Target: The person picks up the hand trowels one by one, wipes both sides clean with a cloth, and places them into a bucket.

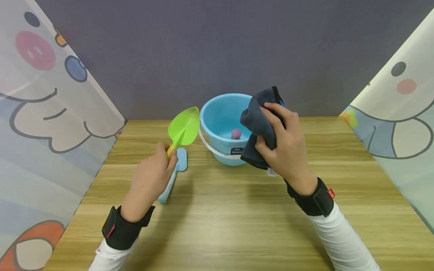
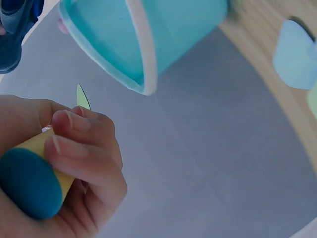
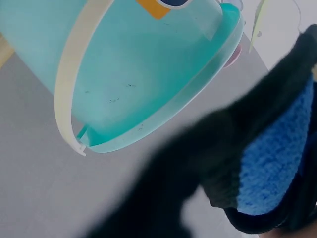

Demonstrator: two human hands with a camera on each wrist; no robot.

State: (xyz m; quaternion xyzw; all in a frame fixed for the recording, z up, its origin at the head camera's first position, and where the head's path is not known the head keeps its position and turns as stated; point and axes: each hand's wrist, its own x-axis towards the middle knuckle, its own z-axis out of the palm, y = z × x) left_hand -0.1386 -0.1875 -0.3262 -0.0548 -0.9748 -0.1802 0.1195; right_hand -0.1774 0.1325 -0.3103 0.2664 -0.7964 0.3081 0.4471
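Closest to the near edge of the wooden table [image 1: 217, 226] you've got both forearms coming in, white sleeves with black wrist straps. Left hand [image 1: 149, 180] sits a bit left of the middle, knuckles up, fingers curled tight round the yellow handle of a green toy shovel [image 1: 184, 128], blade tilted up and away toward the bucket. Under that hand a light blue flat tool [image 1: 176, 171] lies on the wood. Right hand [image 1: 285, 146] is raised a little further in, thumb and fingers clamped on a bunched dark cloth [image 1: 259, 124] with a blue inner side, held just at the bucket's right rim. Further back, near the far edge, a light blue bucket [image 1: 220, 120] stands upright with its white handle down in front and a small purple ball [image 1: 236, 133] inside.
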